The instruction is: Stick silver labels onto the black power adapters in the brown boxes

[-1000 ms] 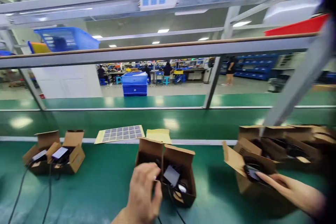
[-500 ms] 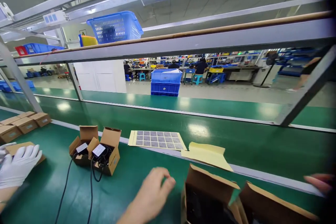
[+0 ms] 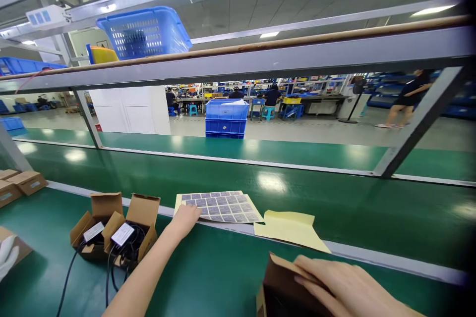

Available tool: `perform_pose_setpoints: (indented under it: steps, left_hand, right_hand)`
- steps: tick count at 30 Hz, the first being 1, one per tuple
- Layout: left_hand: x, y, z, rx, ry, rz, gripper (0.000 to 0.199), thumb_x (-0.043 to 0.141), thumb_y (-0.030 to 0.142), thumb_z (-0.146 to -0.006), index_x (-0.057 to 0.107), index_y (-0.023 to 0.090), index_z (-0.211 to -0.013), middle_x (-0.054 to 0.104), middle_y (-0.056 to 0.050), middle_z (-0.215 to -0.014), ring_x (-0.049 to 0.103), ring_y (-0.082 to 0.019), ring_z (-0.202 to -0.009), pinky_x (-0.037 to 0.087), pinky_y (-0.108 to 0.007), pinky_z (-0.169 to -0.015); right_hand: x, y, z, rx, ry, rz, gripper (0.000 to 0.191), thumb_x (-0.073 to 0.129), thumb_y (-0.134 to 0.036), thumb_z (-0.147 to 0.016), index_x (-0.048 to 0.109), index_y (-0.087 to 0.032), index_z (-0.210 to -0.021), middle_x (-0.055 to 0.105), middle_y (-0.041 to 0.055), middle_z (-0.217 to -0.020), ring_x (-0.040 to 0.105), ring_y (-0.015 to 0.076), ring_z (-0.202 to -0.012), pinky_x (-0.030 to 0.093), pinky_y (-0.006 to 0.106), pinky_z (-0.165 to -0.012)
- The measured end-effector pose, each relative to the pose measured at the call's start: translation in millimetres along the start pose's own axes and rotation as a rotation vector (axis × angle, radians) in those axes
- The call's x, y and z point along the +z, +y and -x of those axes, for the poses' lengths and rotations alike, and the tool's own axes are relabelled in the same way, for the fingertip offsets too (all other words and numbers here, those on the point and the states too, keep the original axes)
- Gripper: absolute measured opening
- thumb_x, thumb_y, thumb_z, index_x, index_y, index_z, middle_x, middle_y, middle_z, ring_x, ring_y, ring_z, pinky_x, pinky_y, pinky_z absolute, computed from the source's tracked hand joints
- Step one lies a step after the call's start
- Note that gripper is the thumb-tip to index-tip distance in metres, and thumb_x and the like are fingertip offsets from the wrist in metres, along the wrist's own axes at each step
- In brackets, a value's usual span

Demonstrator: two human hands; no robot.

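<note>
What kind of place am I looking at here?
Probably a factory packing or assembly line: open cartons holding corded devices sit on a green work surface, a label sheet lies nearby, and people work at benches behind.

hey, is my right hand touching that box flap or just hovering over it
Touching. The head view shows the right hand gripping the flap, its edge running between the fingers.

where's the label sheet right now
In the head view, the label sheet lies near the middle, left of the plain yellow sheet, with the left hand at its near left corner.
</note>
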State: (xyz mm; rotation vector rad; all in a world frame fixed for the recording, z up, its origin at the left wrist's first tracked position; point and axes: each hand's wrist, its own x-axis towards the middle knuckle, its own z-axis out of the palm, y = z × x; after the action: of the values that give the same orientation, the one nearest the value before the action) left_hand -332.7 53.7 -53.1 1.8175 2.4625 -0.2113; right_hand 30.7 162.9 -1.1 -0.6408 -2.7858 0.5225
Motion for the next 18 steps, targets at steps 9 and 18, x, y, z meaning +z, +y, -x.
perform_pose_setpoints:
  steps: [9, 18]
  left_hand:
    - [-64.1, -3, 23, -0.099, 0.142, -0.012, 0.026, 0.055, 0.031, -0.099, 0.061, 0.015, -0.119, 0.065, -0.009, -0.114, 0.066, -0.021, -0.097, 0.057, -0.039, -0.083]
    - [-78.5, 71, 205, 0.114, 0.982, -0.225, 0.029, 0.038, 0.012, -0.1, 0.065, 0.019, -0.107, 0.071, -0.007, -0.101, 0.065, -0.017, -0.081, 0.045, -0.024, -0.064]
  right_hand:
    - [-29, 1, -62, -0.012, 0.054, 0.22, 0.021, 0.051, -0.033, -0.088, 0.066, -0.027, -0.074, 0.074, 0.0064, -0.073, 0.069, 0.0285, -0.069, 0.039, 0.032, -0.055]
    - [0, -114, -5, 0.05, -0.095, -0.693, 0.067, 0.059, -0.069, -0.08, 0.059, -0.022, -0.128, 0.073, 0.0073, -0.094, 0.059, 0.0157, -0.058, 0.047, 0.027, -0.051]
